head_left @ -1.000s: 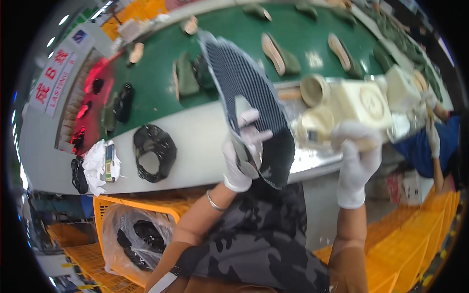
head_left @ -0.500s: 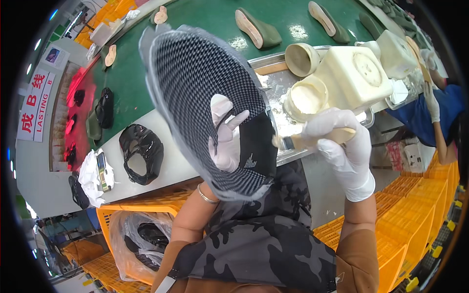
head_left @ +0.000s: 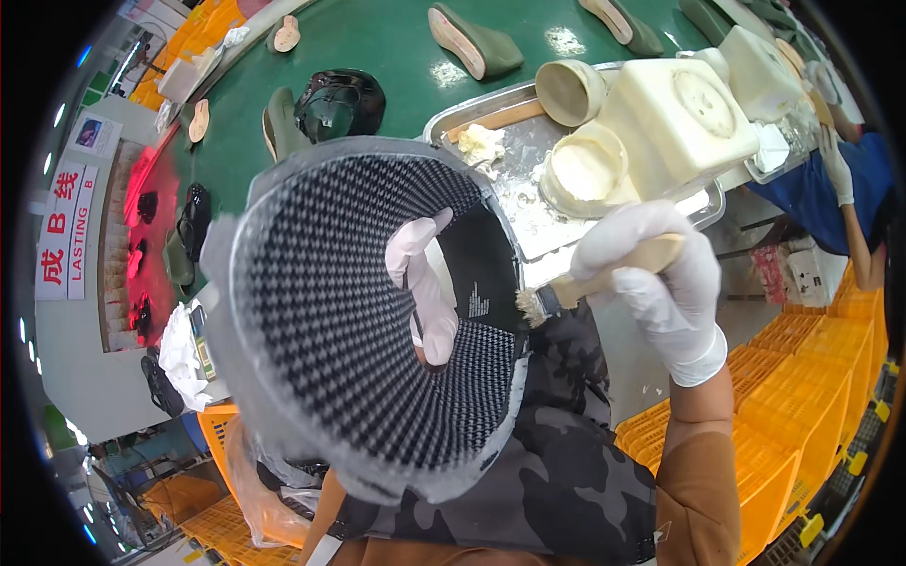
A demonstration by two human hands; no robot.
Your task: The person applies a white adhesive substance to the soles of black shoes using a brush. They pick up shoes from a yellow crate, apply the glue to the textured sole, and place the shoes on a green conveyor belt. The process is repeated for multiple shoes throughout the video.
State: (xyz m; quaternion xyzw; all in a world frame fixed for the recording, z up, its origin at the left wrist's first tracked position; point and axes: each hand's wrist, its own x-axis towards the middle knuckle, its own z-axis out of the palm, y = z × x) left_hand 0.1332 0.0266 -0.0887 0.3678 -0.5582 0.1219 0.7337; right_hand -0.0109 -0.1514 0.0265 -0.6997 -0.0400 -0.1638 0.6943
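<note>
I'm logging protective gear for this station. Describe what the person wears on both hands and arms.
Both the left hand and the right hand wear thin, smooth white gloves that end at the wrist. The right arm shows a tan-brown sleeve from the lower forearm down. The left wrist and forearm are hidden behind the patterned shoe upper.

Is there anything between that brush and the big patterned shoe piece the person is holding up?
Nothing visible. The right hand holds the brush with its bristles right at the edge of the patterned shoe upper, which the left hand grips from inside.
</note>
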